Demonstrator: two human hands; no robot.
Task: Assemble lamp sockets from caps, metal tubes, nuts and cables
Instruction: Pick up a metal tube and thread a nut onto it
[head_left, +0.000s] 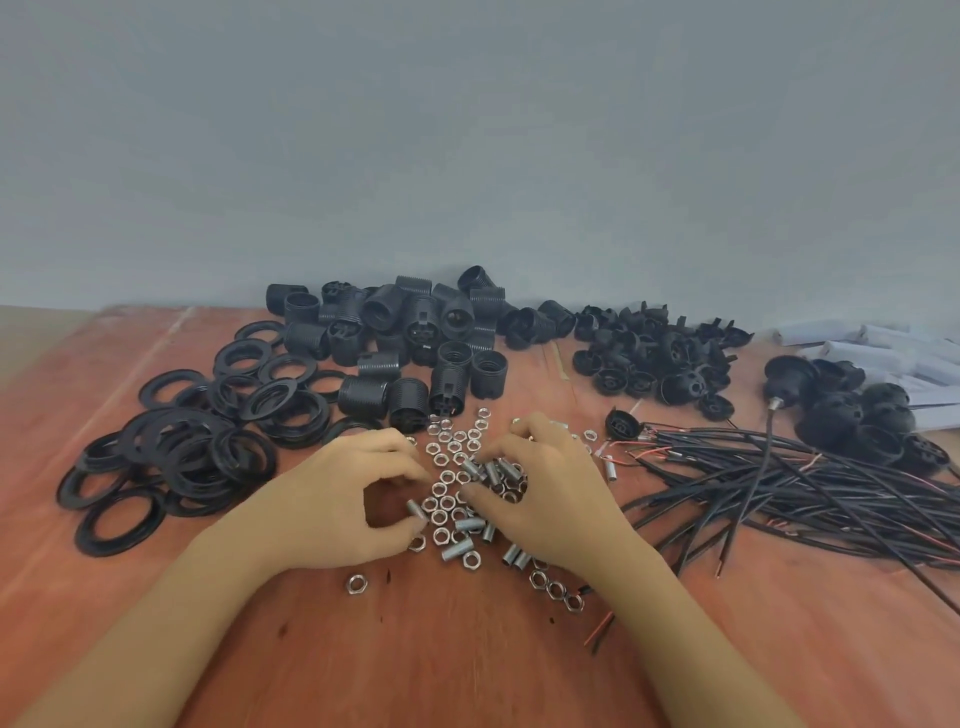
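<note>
tubes (458, 549) lying flat, long axes mixed, right hand (545, 493) over them

Left hand (343, 493), right hand (545, 499) curled over nuts (447, 488), metal tubes (493, 470) on table (467, 665).

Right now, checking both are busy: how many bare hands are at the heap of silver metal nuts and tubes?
2, both at the heap: left hand at its left edge, right hand on its right side. None looks hidden.
</note>
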